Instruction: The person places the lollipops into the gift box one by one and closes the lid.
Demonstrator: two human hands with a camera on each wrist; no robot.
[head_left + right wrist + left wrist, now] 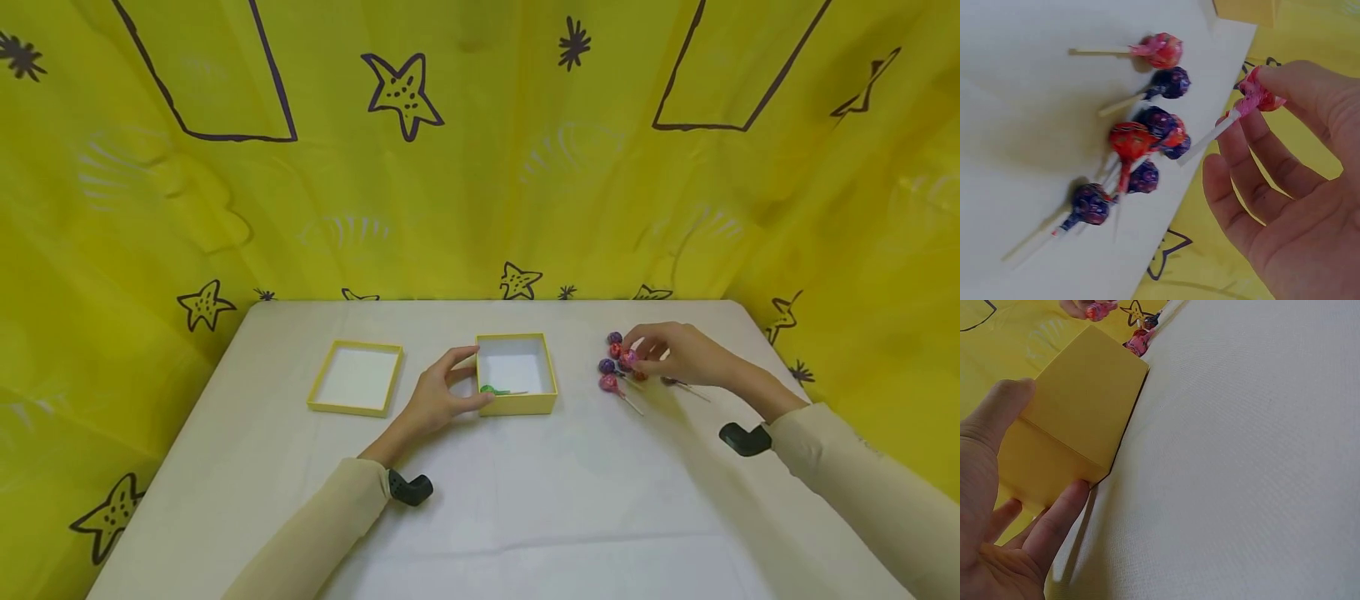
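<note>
A yellow box [517, 403] with a white inside stands on the table, and a green lollipop [489, 390] lies in it along the near wall. My left hand [435, 398] holds this box at its left side, thumb by the near corner and fingers along the side. In the right wrist view, my right hand [1291, 169] pinches a pink lollipop [1254, 94] by its wrapped head, its white stick pointing down and left. Beneath that hand lies a loose pile of lollipops, among them a red one [1130, 140], a purple one [1090, 204] and another pink one [1163, 51].
Left of the box lies a shallow yellow-rimmed lid [356, 379], its white inside facing up. A white cloth covers the table [570, 500]. Yellow patterned curtain [480, 167] hangs behind and at both sides.
</note>
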